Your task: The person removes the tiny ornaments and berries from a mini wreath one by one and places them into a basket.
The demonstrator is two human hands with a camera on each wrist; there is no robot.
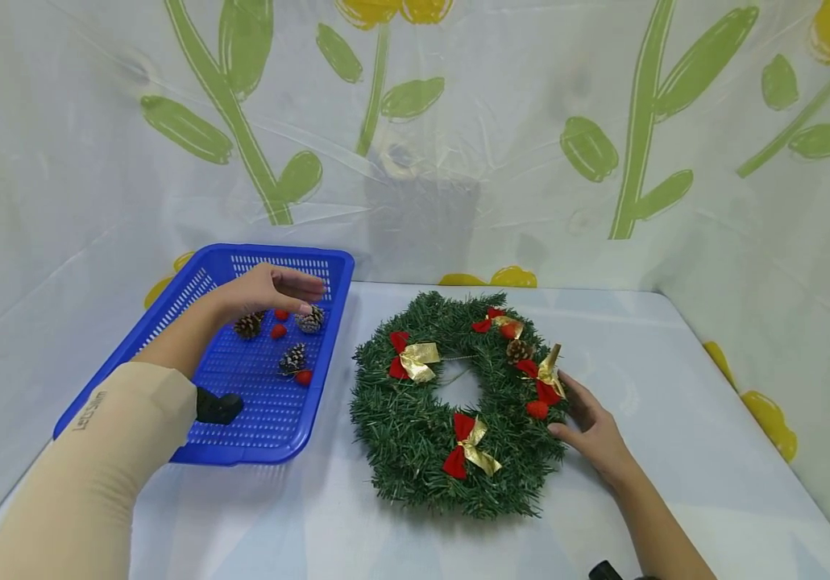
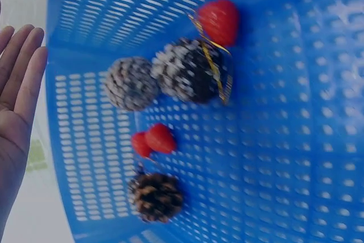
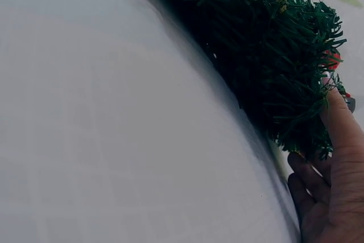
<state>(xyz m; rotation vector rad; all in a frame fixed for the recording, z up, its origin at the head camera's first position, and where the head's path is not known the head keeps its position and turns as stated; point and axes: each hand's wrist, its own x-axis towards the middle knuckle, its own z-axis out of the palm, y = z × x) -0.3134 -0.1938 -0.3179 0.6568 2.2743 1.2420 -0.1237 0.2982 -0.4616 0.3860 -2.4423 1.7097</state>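
Observation:
A green wreath (image 1: 400, 419) lies on the table, trimmed with several red and gold bows (image 1: 471, 445), a small pine cone (image 1: 519, 351) and red berries (image 1: 537, 409). At its right edge my right hand (image 1: 596, 435) holds the greenery; in the right wrist view the thumb (image 3: 341, 120) presses one side and curled fingers sit at the other. My left hand (image 1: 275, 288) hovers over the far part of a blue basket (image 1: 342, 338), fingers extended, holding nothing. Inside the basket are a brown pine cone (image 2: 156, 197), frosted pine cones (image 2: 132, 83) and red berries (image 2: 219, 22).
The basket stands on the left of the white table (image 1: 647, 370), near the back. A white curtain (image 1: 502, 201) printed with green leaves and yellow flowers closes off the back and sides. A gap of table separates basket and wreath.

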